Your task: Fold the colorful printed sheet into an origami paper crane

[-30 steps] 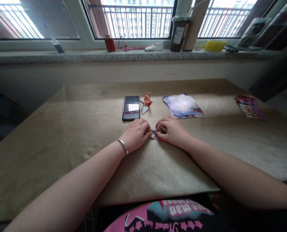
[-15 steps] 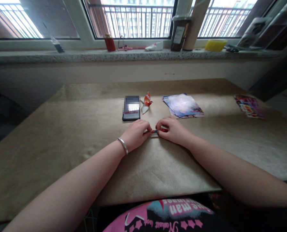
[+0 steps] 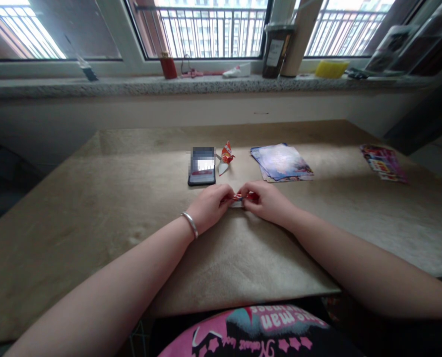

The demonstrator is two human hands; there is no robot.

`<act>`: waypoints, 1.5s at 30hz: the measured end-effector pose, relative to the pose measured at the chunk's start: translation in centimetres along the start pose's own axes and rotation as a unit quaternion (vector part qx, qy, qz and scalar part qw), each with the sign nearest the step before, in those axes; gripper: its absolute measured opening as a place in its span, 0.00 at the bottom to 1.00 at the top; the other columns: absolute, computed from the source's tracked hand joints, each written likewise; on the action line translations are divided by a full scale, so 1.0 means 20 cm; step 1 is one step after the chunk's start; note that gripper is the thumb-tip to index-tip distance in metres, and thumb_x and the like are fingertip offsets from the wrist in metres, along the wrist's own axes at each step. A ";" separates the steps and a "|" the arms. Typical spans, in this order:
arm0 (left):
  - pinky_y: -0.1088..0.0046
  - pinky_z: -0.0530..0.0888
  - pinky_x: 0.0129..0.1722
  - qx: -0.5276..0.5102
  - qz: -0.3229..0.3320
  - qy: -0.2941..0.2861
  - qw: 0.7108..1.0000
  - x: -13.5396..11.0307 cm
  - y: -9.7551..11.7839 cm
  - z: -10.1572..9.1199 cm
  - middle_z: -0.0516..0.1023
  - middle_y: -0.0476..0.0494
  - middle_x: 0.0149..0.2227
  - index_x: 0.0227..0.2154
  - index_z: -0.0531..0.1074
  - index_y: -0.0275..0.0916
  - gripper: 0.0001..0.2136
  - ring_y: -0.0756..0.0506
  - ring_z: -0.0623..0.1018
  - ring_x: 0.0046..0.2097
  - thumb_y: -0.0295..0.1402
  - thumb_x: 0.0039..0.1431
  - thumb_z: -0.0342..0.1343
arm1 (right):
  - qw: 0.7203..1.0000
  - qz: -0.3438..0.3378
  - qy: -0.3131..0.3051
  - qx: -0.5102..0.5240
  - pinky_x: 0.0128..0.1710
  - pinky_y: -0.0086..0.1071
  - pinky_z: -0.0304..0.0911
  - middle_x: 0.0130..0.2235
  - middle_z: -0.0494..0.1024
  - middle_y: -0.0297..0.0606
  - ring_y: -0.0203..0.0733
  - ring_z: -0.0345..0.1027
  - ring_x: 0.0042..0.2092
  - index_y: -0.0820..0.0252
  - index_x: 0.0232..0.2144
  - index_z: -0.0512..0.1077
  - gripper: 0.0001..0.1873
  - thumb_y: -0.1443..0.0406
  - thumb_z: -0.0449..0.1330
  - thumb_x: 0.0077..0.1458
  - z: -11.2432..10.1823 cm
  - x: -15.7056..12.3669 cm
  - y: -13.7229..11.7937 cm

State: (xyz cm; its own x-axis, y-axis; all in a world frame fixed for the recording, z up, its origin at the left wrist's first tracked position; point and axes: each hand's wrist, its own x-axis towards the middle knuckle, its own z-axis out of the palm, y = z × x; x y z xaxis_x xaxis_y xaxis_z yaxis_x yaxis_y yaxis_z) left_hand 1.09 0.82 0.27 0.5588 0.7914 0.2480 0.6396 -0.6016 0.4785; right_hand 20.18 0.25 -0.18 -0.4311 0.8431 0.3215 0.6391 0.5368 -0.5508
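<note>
Between my hands is a narrow, folded piece of printed paper (image 3: 237,198), red with some blue, with a white edge along its near side. My left hand (image 3: 210,207) pinches its left end with thumb and fingers, and a silver bangle is on that wrist. At the other end my right hand (image 3: 266,199) grips it, fingers curled, with red showing under them. The fingers hide most of the paper. Both hands rest low at the tabletop (image 3: 131,198).
Beyond my left hand lie a phone (image 3: 202,173) and a red crumpled wrapper (image 3: 227,154) with a white piece. A stack of printed sheets (image 3: 282,161) is past my right hand; colourful cards (image 3: 382,162) lie far right. The windowsill (image 3: 131,87) holds jars and small items.
The folded paper has turned between my fingers, now showing more red and white on top and a wider white edge. Both hands have shifted only slightly.
</note>
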 end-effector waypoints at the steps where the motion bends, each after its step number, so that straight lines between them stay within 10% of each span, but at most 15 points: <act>1: 0.73 0.69 0.34 -0.002 -0.006 0.007 1.000 0.00 0.00 0.00 0.72 0.47 0.30 0.30 0.68 0.36 0.03 0.49 0.71 0.33 0.28 0.57 0.50 | 1.000 0.014 0.003 -0.001 0.31 0.29 0.58 0.28 0.72 0.35 0.36 0.64 0.30 0.59 0.28 0.70 0.05 0.70 0.56 0.46 0.00 0.00 0.00; 17: 0.77 0.71 0.33 -0.119 -0.012 0.052 0.991 -0.01 -0.02 0.03 0.75 0.49 0.32 0.41 0.67 0.38 0.10 0.52 0.74 0.32 0.27 0.55 0.53 | 0.996 0.068 0.004 0.063 0.28 0.26 0.59 0.26 0.75 0.33 0.34 0.66 0.27 0.60 0.28 0.71 0.04 0.68 0.56 0.47 0.01 0.00 0.00; 33: 0.77 0.67 0.32 0.043 0.036 0.023 0.998 0.00 -0.03 0.01 0.72 0.48 0.31 0.30 0.72 0.37 0.03 0.50 0.71 0.32 0.26 0.54 0.54 | 0.997 -0.001 0.020 0.078 0.29 0.27 0.59 0.28 0.72 0.34 0.34 0.64 0.29 0.60 0.29 0.71 0.05 0.68 0.57 0.47 0.02 -0.01 0.03; 45: 0.76 0.66 0.33 0.174 0.136 -0.009 0.975 -0.01 -0.02 -0.01 0.73 0.47 0.35 0.34 0.72 0.39 0.08 0.49 0.71 0.35 0.25 0.57 0.48 | 0.982 -0.131 -0.015 -0.137 0.35 0.31 0.57 0.31 0.74 0.38 0.41 0.63 0.36 0.59 0.26 0.70 0.05 0.71 0.56 0.45 -0.03 0.01 0.02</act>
State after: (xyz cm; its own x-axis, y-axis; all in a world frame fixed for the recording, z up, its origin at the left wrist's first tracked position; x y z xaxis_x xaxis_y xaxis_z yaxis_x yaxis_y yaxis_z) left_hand 0.60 1.00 0.20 0.7403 0.5969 0.3092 0.6049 -0.7922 0.0812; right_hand 20.77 0.69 0.12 -0.6202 0.6753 0.3991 0.6491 0.7275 -0.2221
